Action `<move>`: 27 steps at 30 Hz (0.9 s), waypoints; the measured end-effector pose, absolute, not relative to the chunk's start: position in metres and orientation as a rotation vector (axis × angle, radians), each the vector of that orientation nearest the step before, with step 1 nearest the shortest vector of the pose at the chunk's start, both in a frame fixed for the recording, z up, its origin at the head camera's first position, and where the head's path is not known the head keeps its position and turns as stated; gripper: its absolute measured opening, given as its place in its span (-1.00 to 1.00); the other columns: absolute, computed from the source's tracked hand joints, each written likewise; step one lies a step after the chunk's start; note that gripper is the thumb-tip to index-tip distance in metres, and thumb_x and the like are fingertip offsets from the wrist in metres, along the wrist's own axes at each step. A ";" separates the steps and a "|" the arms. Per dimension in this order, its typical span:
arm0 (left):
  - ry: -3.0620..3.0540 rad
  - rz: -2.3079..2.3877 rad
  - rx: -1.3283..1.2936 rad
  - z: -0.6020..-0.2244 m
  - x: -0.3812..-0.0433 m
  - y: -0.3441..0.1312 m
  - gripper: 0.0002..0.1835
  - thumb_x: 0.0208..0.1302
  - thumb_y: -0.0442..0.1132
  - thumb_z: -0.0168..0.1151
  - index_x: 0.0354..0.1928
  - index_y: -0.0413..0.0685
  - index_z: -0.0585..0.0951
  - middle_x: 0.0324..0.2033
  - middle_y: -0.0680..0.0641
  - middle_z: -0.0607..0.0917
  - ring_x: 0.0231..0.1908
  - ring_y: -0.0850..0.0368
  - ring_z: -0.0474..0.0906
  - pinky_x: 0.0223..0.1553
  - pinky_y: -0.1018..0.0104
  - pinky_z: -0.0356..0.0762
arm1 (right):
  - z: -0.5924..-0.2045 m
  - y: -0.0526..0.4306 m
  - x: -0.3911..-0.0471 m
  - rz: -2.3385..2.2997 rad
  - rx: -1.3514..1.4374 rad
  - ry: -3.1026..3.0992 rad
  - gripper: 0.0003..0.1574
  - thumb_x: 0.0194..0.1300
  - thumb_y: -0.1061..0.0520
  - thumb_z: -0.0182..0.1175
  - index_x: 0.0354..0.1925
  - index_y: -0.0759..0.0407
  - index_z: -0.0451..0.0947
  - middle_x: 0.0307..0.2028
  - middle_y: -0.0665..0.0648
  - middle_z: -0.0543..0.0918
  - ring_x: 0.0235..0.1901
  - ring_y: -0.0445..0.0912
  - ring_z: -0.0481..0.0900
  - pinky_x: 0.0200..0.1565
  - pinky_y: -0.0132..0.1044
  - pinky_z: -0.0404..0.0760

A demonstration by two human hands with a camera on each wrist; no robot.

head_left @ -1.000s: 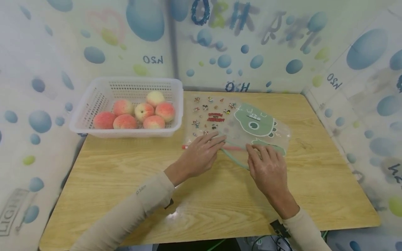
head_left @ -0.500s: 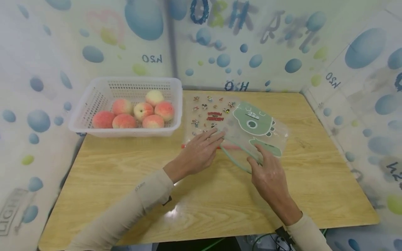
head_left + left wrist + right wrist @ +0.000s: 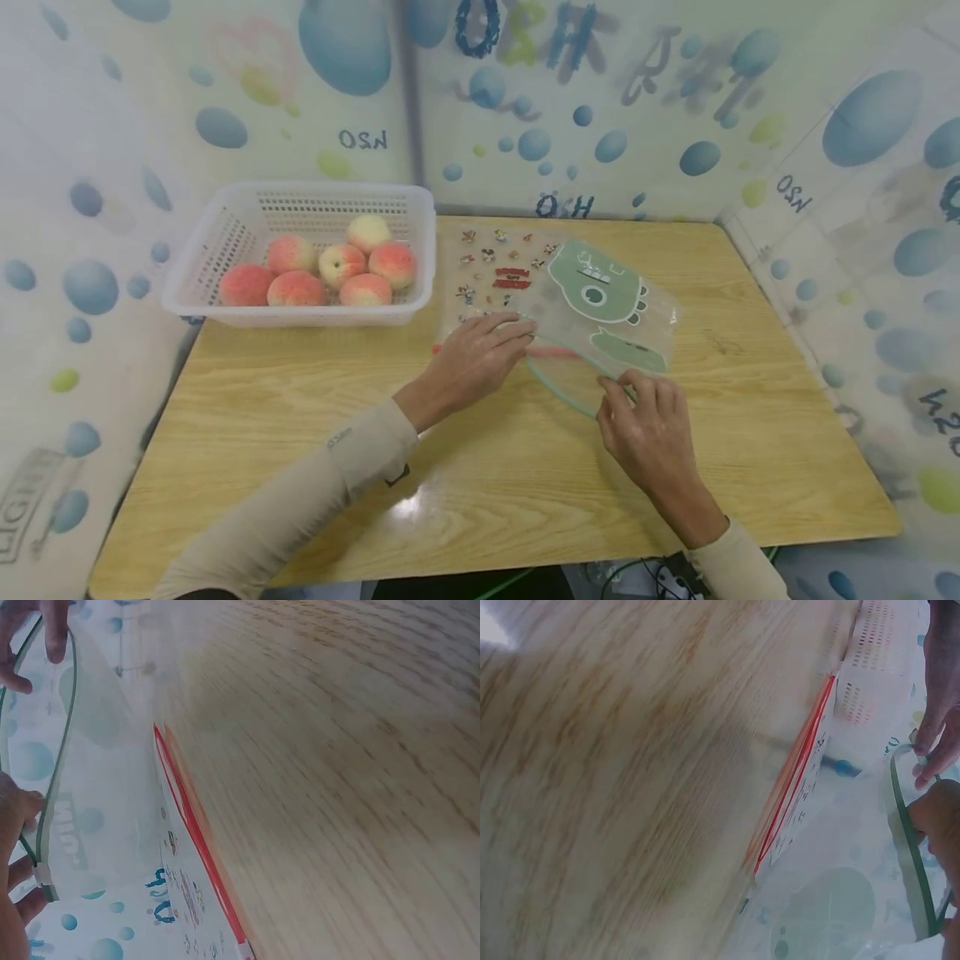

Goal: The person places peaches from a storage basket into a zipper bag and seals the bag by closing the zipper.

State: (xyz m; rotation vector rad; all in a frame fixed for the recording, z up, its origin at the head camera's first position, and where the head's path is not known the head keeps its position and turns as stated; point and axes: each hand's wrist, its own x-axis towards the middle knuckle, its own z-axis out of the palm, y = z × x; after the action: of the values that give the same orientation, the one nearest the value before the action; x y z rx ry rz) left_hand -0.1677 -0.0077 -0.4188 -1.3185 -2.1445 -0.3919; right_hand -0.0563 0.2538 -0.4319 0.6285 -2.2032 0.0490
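A clear zip bag (image 3: 600, 287) with a green cartoon print is raised over the table, its green-edged mouth spread into a loop. My left hand (image 3: 483, 354) pinches the left end of that mouth, beside the white slider (image 3: 42, 874) in the left wrist view. My right hand (image 3: 651, 425) holds the green edge (image 3: 911, 862) near the other end, thumb and forefinger at the rim. Under and left of it lies a second clear zip bag (image 3: 483, 262) with small cartoon figures and a red zip strip (image 3: 199, 832). My left hand covers part of this strip in the head view.
A white plastic basket (image 3: 300, 317) stands at the back left of the wooden table (image 3: 480, 492), with several peaches (image 3: 296, 289) inside. Bubble-patterned walls (image 3: 615, 108) close in the back and sides. Cables (image 3: 645, 575) hang below the front edge.
My right hand has shifted slightly down and right along the green edge, opening its fingers midway and pinching again. The bag's mouth has spread wider. The left hand stays nearly in place.
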 end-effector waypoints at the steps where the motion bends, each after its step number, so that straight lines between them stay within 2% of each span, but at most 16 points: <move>1: -2.144 -0.391 -1.319 -0.419 -0.168 -0.008 -0.72 0.39 -0.26 0.29 0.09 -0.13 0.72 0.15 -0.01 0.68 0.18 -0.01 0.56 0.17 0.18 0.51 | -0.432 0.253 -0.057 0.045 0.625 -2.199 -0.60 0.42 0.19 -0.03 -0.09 0.43 0.66 -0.21 0.38 0.52 -0.37 0.25 0.39 -0.40 0.08 0.35; 7: -2.147 -0.388 -1.316 -0.418 -0.170 -0.011 -0.70 0.34 -0.27 0.33 0.09 -0.13 0.72 0.15 -0.02 0.68 0.17 -0.01 0.57 0.17 0.18 0.53 | -0.432 0.250 -0.059 0.046 0.608 -2.187 -0.54 0.45 0.17 -0.06 0.01 0.48 0.63 -0.23 0.41 0.49 -0.42 0.23 0.36 -0.47 0.04 0.31; 12: -2.157 -0.404 -1.299 -0.418 -0.171 -0.012 -0.67 0.30 -0.29 0.37 0.10 -0.14 0.71 0.16 -0.03 0.68 0.17 -0.02 0.57 0.16 0.17 0.53 | -0.432 0.252 -0.061 -0.019 0.556 -2.147 -0.55 0.38 0.18 -0.03 0.05 0.39 0.65 -0.16 0.46 0.52 -0.36 0.27 0.42 -0.52 0.04 0.31; 18: -2.194 -0.418 -1.305 -0.420 -0.172 -0.015 -0.65 0.28 -0.31 0.33 0.10 -0.16 0.71 0.16 -0.05 0.67 0.17 -0.03 0.57 0.21 0.18 0.49 | -0.433 0.253 -0.054 0.006 0.517 -2.188 -0.62 0.28 0.22 0.01 -0.16 0.30 0.74 -0.32 0.38 0.56 -0.47 0.26 0.39 -0.53 0.08 0.38; 23: -2.201 -0.421 -1.287 -0.421 -0.172 -0.014 -0.66 0.28 -0.22 0.35 0.08 -0.14 0.72 0.15 -0.03 0.68 0.15 -0.01 0.58 0.21 0.20 0.48 | -0.431 0.252 -0.049 0.023 0.458 -2.277 -0.71 0.13 0.32 0.22 -0.16 0.32 0.76 -0.36 0.31 0.53 -0.51 0.20 0.37 -0.61 -0.03 0.37; 27: -2.198 -0.422 -1.281 -0.422 -0.173 -0.013 -0.71 0.33 -0.21 0.34 0.05 -0.13 0.74 0.11 -0.04 0.70 0.10 0.02 0.62 0.19 0.24 0.50 | -0.432 0.249 -0.047 0.050 0.458 -2.295 -0.58 -0.04 0.47 0.39 -0.12 0.34 0.75 -0.36 0.32 0.51 -0.54 0.16 0.39 -0.68 -0.10 0.38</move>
State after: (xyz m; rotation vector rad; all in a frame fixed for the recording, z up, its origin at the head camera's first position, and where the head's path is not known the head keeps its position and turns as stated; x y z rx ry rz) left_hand -0.1728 -0.0132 -0.4217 -1.2810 -2.1976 -0.4220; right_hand -0.0471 0.2489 -0.4315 0.4579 -2.2953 0.0503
